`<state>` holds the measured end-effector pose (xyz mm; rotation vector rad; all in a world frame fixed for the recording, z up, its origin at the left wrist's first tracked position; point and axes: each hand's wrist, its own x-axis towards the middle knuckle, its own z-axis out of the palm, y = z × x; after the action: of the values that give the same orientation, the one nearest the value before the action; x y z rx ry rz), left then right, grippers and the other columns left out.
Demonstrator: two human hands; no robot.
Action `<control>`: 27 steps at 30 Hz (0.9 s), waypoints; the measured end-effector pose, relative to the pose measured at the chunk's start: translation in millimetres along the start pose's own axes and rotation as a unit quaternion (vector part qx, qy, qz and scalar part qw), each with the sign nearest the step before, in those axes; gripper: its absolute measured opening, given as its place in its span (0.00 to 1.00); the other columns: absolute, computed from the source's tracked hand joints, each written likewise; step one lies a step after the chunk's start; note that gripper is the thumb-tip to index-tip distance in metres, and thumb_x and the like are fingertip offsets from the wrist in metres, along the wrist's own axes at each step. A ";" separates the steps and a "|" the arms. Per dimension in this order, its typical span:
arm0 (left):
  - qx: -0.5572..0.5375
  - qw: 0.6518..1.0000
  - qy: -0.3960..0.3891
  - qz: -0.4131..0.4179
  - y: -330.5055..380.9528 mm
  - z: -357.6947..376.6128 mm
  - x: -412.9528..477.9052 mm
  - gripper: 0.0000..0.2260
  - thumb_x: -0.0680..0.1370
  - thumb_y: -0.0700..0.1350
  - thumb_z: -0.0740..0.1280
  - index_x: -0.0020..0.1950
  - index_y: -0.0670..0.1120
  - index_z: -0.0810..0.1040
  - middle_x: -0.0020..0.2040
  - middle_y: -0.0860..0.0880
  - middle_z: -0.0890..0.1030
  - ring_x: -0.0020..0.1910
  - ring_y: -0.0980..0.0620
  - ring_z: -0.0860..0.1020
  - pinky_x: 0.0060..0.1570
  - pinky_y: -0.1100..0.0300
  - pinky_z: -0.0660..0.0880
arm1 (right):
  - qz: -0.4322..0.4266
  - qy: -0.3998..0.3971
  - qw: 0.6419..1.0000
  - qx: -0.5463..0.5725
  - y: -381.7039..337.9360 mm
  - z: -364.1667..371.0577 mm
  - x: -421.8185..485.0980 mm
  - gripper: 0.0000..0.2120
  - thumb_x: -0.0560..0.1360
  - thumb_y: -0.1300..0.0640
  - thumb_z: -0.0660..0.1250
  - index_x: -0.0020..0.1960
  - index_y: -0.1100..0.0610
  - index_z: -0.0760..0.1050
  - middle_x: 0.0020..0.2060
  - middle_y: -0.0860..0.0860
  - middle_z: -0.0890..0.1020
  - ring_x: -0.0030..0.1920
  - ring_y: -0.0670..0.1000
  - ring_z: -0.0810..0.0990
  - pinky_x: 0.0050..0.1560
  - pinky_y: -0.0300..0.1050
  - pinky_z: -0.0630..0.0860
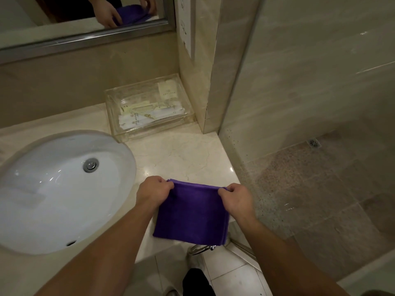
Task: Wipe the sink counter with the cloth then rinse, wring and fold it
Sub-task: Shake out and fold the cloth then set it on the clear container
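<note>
The pale marble bench (181,154) fills the middle of the view, running from the wall under the mirror (85,28) to its front edge. The white oval sink (53,189) is sunk into its left part. A clear box (149,107) of wrapped toiletries stands in the back right corner against the wall. The purple cloth (190,214) lies on the front right part of the bench, right of the sink and well apart from the box. It is folded into a near-square stack, so no long axis is clear. Its sides run roughly away from the person, turned slightly, and the far edge slopes nearer toward the right. The stacked layer edges show along its right side, and its near edge reaches the bench's front edge. The left hand (154,190) pinches the far left corner with curled fingers. The right hand (237,198) pinches the far right corner the same way. A chrome drain plug (91,165) sits in the basin.
</note>
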<state>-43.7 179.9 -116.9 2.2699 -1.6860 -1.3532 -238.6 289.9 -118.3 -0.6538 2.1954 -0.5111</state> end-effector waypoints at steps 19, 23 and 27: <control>0.168 0.981 -0.002 0.100 16.6 3.9 5.3 0.14 0.72 0.40 0.67 0.57 0.49 0.78 0.52 0.49 0.80 0.49 0.50 0.78 0.46 0.57 0.76 | -0.159 -0.005 0.962 -0.223 -2.1 6.8 -0.6 0.19 0.80 0.58 0.59 0.71 0.52 0.71 0.65 0.49 0.74 0.61 0.51 0.75 0.62 0.47 0.77; 0.147 0.984 -0.031 0.090 20.8 -0.7 7.3 0.15 0.73 0.39 0.69 0.59 0.47 0.77 0.53 0.48 0.80 0.51 0.48 0.78 0.50 0.57 0.76 | -0.120 -0.056 0.961 -0.244 -15.6 0.0 5.6 0.20 0.78 0.60 0.62 0.69 0.55 0.70 0.62 0.53 0.76 0.59 0.54 0.77 0.58 0.47 0.78; 0.121 0.984 -0.096 0.091 27.7 -14.7 8.8 0.12 0.70 0.37 0.72 0.52 0.46 0.84 0.48 0.50 0.83 0.48 0.52 0.79 0.48 0.60 0.75 | -0.077 -0.110 0.955 -0.264 -25.2 -8.1 14.1 0.16 0.73 0.64 0.63 0.60 0.58 0.79 0.58 0.55 0.78 0.49 0.53 0.80 0.47 0.45 0.81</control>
<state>-55.5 154.5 -100.2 2.0857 -2.1693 -1.4382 -245.6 262.8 -107.5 -1.1129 2.0776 0.0868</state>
